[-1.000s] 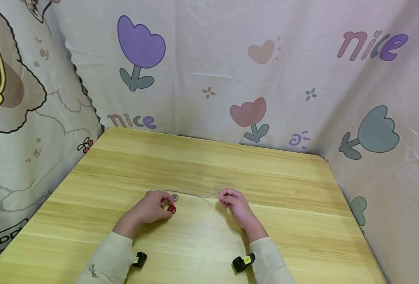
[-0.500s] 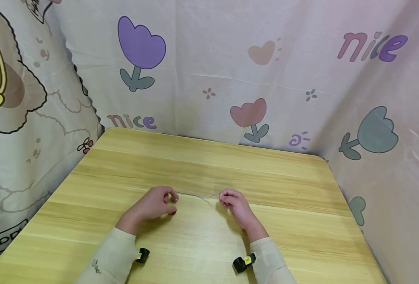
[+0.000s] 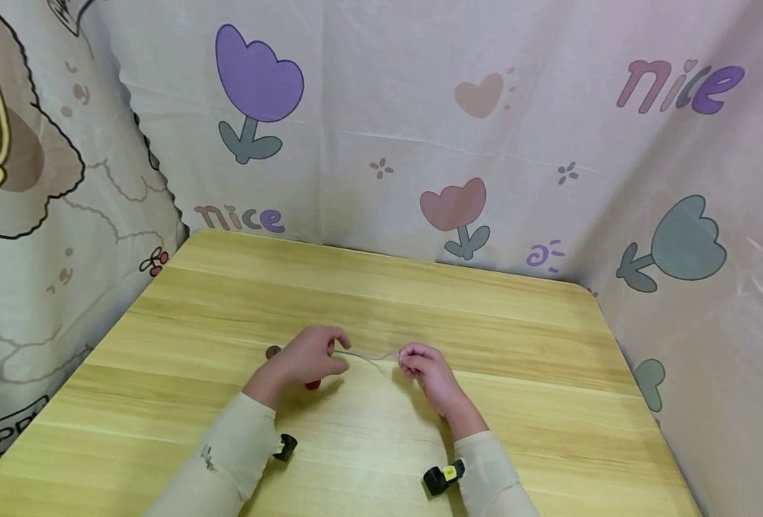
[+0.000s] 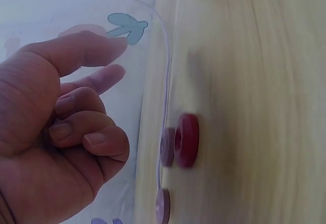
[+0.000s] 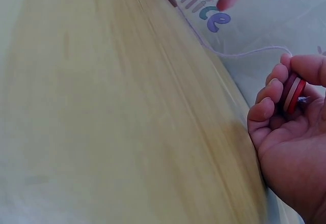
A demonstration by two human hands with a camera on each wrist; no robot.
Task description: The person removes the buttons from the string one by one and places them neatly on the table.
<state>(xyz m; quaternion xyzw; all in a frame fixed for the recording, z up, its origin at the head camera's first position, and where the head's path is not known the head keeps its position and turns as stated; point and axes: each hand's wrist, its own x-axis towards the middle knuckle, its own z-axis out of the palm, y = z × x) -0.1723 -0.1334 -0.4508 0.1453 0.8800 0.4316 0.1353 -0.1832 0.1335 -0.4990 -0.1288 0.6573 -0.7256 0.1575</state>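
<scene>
head view: the left hand point(image 3: 310, 354) has been shifted right, past the red button point(image 4: 187, 141), toward the pale cord point(image 4: 165, 56); nothing is held by it, and its grasp is left wide. the red button is left lying on the table point(image 3: 484, 431), on the hand's near side, just beside a pinkish-brown button point(image 4: 167, 146). by the right hand point(image 3: 426, 366), kept in place, a small stack of buttons point(image 5: 293, 94) is gripped and the cord is pinched. attention seems to be turned from the red button to the cord.
</scene>
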